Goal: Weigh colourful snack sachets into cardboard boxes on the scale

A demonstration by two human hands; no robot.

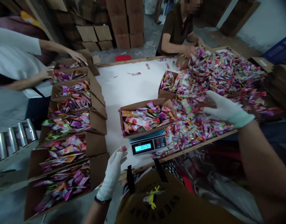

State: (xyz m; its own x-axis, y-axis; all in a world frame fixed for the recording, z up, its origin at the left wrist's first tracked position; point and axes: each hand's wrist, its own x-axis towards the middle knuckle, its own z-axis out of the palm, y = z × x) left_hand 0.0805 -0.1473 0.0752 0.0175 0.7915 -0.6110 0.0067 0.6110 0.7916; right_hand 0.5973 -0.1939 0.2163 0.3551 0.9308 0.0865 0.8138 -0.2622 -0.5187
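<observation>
Now, gloved hands at the sachet table.
Right hand lies spread open on the sachet pile; left hand hovers open beside the scale bearing a filled carton.

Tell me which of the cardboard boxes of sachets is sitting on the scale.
The open brown cardboard box of colourful sachets at the table's middle: it alone rests on the blue digital scale. The others stand directly on the white table.
</observation>
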